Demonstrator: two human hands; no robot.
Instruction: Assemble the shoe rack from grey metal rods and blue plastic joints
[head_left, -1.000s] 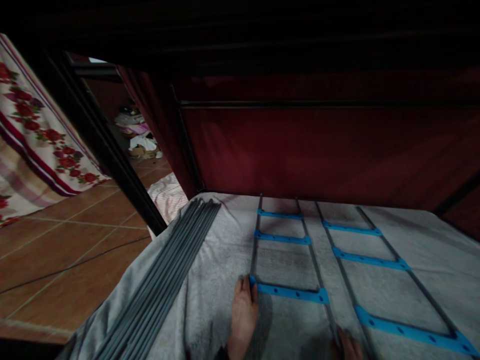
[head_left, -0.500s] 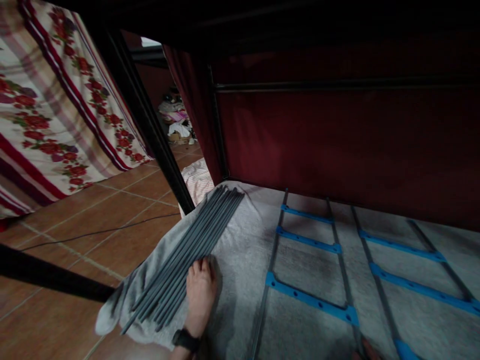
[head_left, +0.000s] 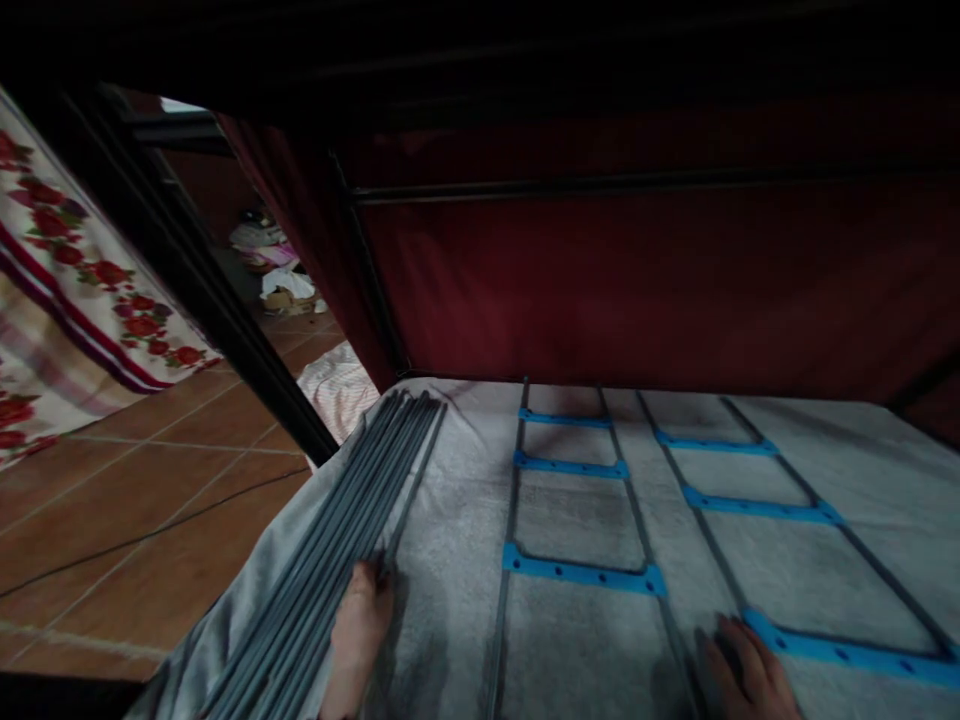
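The left hand [head_left: 361,622] has its fingers bent and closed around one single grey rod [head_left: 420,475], which lies at the right edge of a bundle of rods [head_left: 330,545]. Inside the grip the rod is hidden. At its far end this rod stands a little apart from the bundle.

The right hand [head_left: 754,675] is open, with the fingers somewhat spread and pointing forward, low at the picture's edge. It seems to hold nothing; whether its fingertips touch the blue crosspiece just beside them, I cannot tell.

Between the two hands extends the first ladder-like frame [head_left: 583,573]: two grey rods joined by three blue crosspieces with small dark holes. To its right lies the second frame [head_left: 761,507], built in the same manner, and the right hand is at its near left part. Both frames and the bundle rest on a grey cloth [head_left: 450,530].

Behind the cloth hangs a dark red curtain [head_left: 600,290], crossed by a thin dark bar [head_left: 600,187]. On the left stands a slanted black post [head_left: 225,320], and beyond it are a tiled floor [head_left: 180,475] with a dark cable [head_left: 157,532], a flowered cloth [head_left: 90,285] and a heap of things [head_left: 281,265].
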